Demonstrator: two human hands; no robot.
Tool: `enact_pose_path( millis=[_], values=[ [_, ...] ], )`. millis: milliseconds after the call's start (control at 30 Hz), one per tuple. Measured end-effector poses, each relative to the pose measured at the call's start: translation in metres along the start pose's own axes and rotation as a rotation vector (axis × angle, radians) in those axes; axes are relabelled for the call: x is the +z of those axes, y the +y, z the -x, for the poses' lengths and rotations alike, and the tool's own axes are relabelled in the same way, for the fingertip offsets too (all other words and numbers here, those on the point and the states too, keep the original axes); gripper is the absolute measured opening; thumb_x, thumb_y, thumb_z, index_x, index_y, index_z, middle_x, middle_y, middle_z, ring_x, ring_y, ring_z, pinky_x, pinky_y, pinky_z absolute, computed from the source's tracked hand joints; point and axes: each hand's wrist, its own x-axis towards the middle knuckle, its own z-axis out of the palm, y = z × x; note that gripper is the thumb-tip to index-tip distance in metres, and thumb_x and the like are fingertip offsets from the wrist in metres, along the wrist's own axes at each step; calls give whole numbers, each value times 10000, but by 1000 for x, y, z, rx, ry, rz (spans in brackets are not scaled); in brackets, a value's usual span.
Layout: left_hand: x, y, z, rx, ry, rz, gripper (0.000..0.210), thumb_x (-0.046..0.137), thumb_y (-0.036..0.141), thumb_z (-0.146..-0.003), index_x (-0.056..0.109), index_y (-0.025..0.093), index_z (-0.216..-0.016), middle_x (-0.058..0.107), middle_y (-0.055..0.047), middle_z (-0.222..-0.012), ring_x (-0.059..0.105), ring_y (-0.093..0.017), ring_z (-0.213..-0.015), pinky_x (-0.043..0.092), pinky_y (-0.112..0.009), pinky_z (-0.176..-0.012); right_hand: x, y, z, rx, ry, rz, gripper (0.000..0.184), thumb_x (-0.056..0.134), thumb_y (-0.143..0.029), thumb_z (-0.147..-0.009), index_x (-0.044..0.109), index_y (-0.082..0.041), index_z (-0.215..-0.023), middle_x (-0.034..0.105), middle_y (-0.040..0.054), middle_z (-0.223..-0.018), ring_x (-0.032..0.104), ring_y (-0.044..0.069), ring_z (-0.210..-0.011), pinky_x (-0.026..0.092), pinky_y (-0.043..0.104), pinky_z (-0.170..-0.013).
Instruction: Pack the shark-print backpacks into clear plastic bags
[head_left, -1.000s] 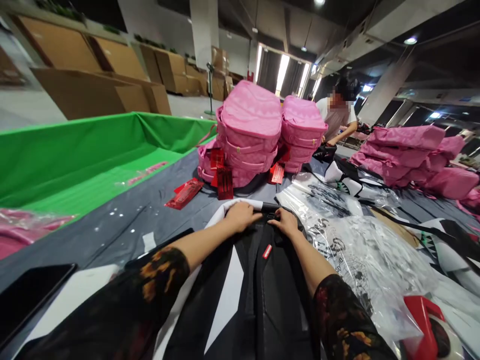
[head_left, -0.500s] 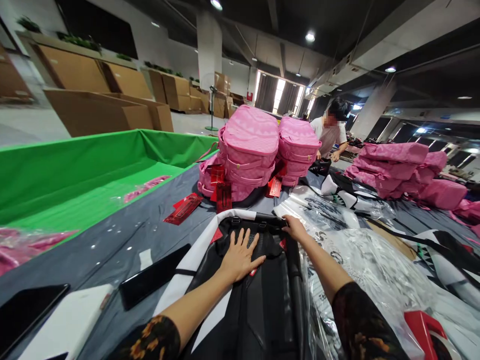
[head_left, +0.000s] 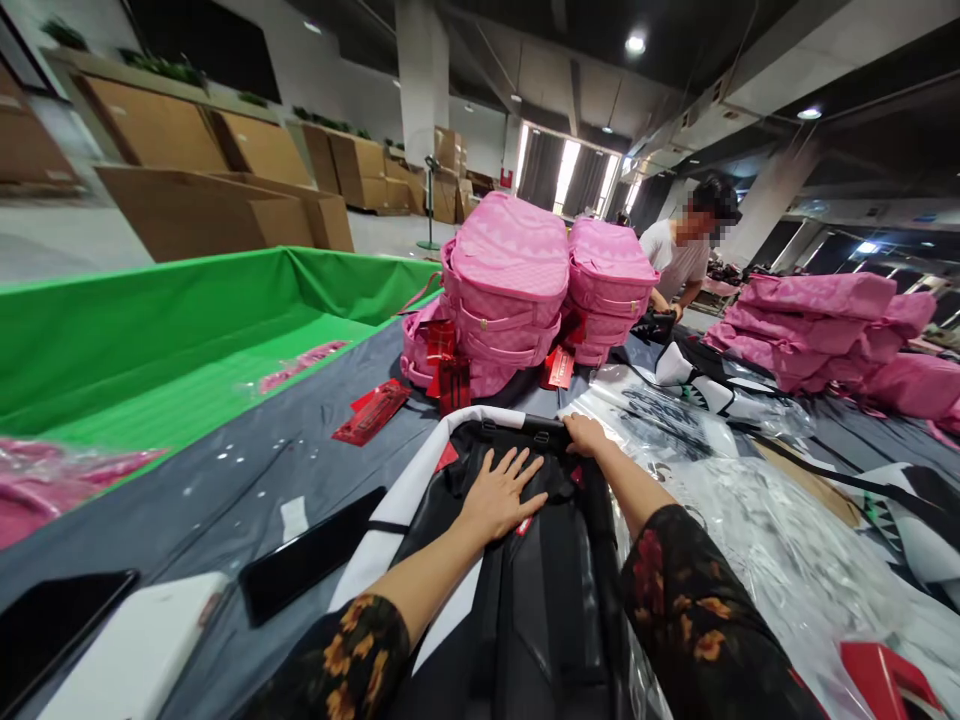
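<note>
A black and white backpack (head_left: 544, 610) lies in front of me with its far end pointing away. My left hand (head_left: 496, 497) rests flat on the backpack's black face near that end, fingers spread. At the far right corner, my right hand (head_left: 586, 436) is closed around the backpack's rim, its fingertips partly hidden. Just beyond stands a stack of pink backpacks (head_left: 506, 255) with red tags (head_left: 375, 408) hanging off and lying beside it. Clear plastic bags (head_left: 742, 530) spread along the right side of the black backpack.
Phones, one of them black (head_left: 307, 555), and a white device (head_left: 142, 640) lie at the left. A green-lined bin (head_left: 150, 330) borders the table. More pink backpacks (head_left: 817, 310) are piled at right. A person (head_left: 679, 250) bends over the table's far side. A red tool (head_left: 889, 680) sits front right.
My left hand has slid slightly right and stays flat on the backpack. My right hand keeps its grip, with the forearm closer in. The view has shifted a little, and the other person has leaned.
</note>
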Motion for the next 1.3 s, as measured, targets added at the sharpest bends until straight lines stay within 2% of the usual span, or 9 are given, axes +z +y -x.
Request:
enact_pose_path(
  millis=[200, 300, 433, 600, 700, 867, 967, 1100, 1300],
  values=[
    [2, 2, -21, -31, 57, 108, 533, 473, 422, -982, 474, 223, -1476, 430, -141, -1562, 343, -364, -1463, 177, -652, -1178, 44, -65, 122, -291, 275, -135, 478, 556, -154, -928, 512, -174, -1404, 512, 169, -1461, 480, 253, -1348, 414, 429, -1114],
    [-5, 1, -32, -83, 107, 198, 490, 322, 269, -1021, 453, 90, -1458, 463, -210, -1517, 365, -339, -1440, 213, -585, -1178, 68, -91, 156, -317, 255, -168, 479, 519, -203, -947, 502, -98, -1415, 517, 194, -1462, 477, 275, -1353, 403, 454, -1125],
    [-27, 12, -4, 28, 46, 324, 434, 252, 156, -1008, 585, 136, -1286, 630, -151, -1322, 530, -239, -1265, 386, -409, -1077, 76, -99, 155, -173, 189, -156, 455, 494, -224, -974, 512, -108, -1413, 475, 168, -1514, 403, 284, -1411, 390, 462, -1115],
    [-47, 45, 87, 486, -189, 422, 287, 480, 445, -978, 669, 250, -885, 694, -9, -878, 629, -193, -827, 484, -307, -814, 78, -100, 147, -134, 167, -187, 419, 475, -226, -997, 511, -178, -1412, 472, 115, -1529, 431, 264, -1377, 421, 434, -1053],
    [-34, 52, 113, 695, -195, 280, 258, 494, 387, -957, 611, 234, -786, 640, -29, -779, 579, -212, -769, 472, -341, -799, 78, -106, 144, -92, 237, -220, 385, 422, -255, -1028, 520, -179, -1392, 485, 104, -1520, 435, 259, -1366, 406, 436, -1058],
    [1, 38, 108, 604, -106, 184, 99, 532, 231, -878, 625, 230, -843, 640, -63, -881, 570, -236, -901, 460, -381, -944, 60, -103, 153, 21, 339, -369, 371, 304, -187, -1037, 562, -164, -1303, 633, 121, -1333, 554, 217, -1221, 383, 410, -1065],
    [6, 33, 103, 440, -2, 139, 239, 504, 237, -909, 642, 171, -1093, 623, -141, -1126, 531, -304, -1096, 375, -520, -1061, 41, -98, 182, -328, 402, -337, 303, 363, -255, -1025, 616, -171, -1169, 686, 116, -1155, 588, 229, -1109, 375, 410, -1042],
    [-2, 27, 92, 423, 63, 106, 393, 429, 284, -988, 563, 166, -1338, 574, -149, -1284, 550, -280, -1110, 437, -471, -1010, 32, -104, 215, -1107, 132, -110, 216, 531, -397, -969, 635, -217, -908, 671, 55, -891, 597, 206, -857, 451, 315, -801],
    [7, 6, 80, 551, 103, 102, 451, 499, 187, -948, 548, 215, -1396, 613, -113, -1283, 596, -235, -1121, 482, -389, -1003, 64, -113, 183, -1195, 64, 90, 205, 569, -392, -957, 598, -218, -853, 661, 27, -815, 585, 185, -748, 462, 302, -723]
  ],
)
